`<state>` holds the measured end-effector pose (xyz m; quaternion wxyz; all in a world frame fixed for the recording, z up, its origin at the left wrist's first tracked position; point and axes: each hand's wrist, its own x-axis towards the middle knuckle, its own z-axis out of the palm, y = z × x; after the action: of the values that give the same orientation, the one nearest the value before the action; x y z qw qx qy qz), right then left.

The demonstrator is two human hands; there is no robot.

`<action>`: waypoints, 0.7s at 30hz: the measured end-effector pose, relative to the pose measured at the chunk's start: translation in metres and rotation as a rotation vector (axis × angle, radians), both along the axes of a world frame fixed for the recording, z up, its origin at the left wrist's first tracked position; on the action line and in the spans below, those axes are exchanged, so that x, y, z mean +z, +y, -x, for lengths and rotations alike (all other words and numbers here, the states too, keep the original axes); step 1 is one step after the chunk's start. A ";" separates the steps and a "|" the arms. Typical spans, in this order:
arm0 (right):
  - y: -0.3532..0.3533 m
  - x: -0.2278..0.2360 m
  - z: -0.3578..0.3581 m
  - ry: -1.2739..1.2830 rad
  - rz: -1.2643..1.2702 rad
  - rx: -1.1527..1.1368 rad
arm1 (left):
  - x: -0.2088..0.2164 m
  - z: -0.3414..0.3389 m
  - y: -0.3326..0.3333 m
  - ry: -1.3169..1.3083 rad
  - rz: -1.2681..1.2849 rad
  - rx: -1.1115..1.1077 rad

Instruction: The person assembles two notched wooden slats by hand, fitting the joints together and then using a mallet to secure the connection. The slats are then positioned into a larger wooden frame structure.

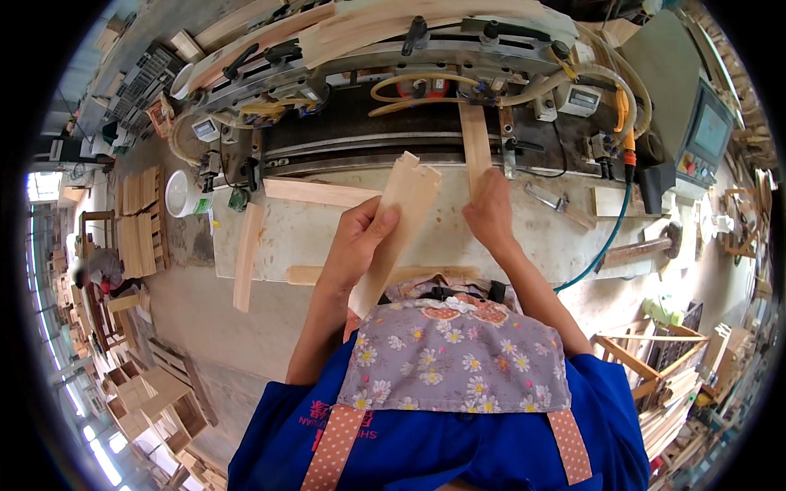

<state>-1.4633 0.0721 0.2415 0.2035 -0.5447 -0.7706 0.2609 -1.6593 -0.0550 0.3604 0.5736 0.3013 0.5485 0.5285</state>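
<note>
My left hand (354, 237) is closed around a flat pale wooden board (403, 209), its notched upper end pointing away from me and its lower end near my apron. Farther right, my right hand (491, 211) grips the near end of a narrow wooden strip (475, 139). That strip's far end reaches under the machine's clamp area, where hoses partly hide it. Between both hands and the machine (368, 151) runs the pale worktable (524, 245). One loose wooden piece (319, 192) lies just beyond my left hand.
More strips lie at the table's left end (248, 258) and front edge (307, 275). On the right are a hammer (639, 252), a teal hose (618, 227) and a control panel (708, 131). A white bucket (180, 195) stands left; farther off, a person (102, 266) bends near stacked wood.
</note>
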 end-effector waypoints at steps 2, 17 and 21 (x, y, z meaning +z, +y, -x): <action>-0.018 0.017 -0.015 0.062 0.050 0.055 | 0.000 0.005 -0.005 -0.011 0.011 0.011; -0.027 0.064 -0.076 0.721 0.919 0.253 | 0.000 0.026 -0.004 -0.077 0.018 -0.017; -0.021 0.094 -0.066 0.927 0.920 0.492 | 0.014 0.017 0.009 -0.095 -0.059 -0.221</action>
<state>-1.3975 0.0510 0.3354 0.1953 -0.2177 -0.5164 0.8049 -1.6761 -0.0462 0.3744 0.6446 0.3513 0.4684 0.4916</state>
